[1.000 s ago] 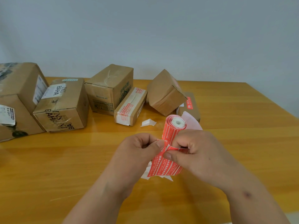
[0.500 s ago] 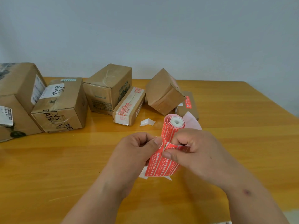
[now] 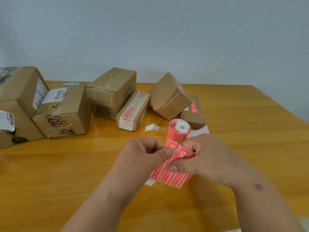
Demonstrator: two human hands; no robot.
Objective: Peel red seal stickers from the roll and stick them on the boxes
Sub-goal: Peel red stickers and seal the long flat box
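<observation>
Starting at the left edge, a large cardboard box (image 3: 15, 104) is cut off by the frame, and a second box marked BAHA (image 3: 62, 111) stands touching it. Next comes a taller box (image 3: 111, 92), with a flat narrow carton (image 3: 133, 111) lying just beside it; that carton carries red print on its taped top. A small white paper scrap (image 3: 152, 127) lies on the wooden table (image 3: 50, 173) just right of that carton. Further right, a tilted box (image 3: 168, 97) leans on a low box (image 3: 195, 113) that bears a red seal sticker (image 3: 194, 107) on its top.

All boxes sit along the far side of the table, near the wall. The near half of the table surface, on both sides of the forearms, is bare wood, and the right portion out to the table's right edge is also bare.

The left hand (image 3: 142, 158) is curled, its thumb pressing the left border of the unrolled red sticker strip (image 3: 168, 176). The sticker roll (image 3: 178, 131) stands above both hands, core end facing the camera, with white backing paper (image 3: 199, 132) showing behind it. The right hand (image 3: 205, 158) pinches a partly lifted sticker (image 3: 184, 154) between thumb and fingers, directly between the two hands. The strip's free end hangs below the thumbs, above the table.
</observation>
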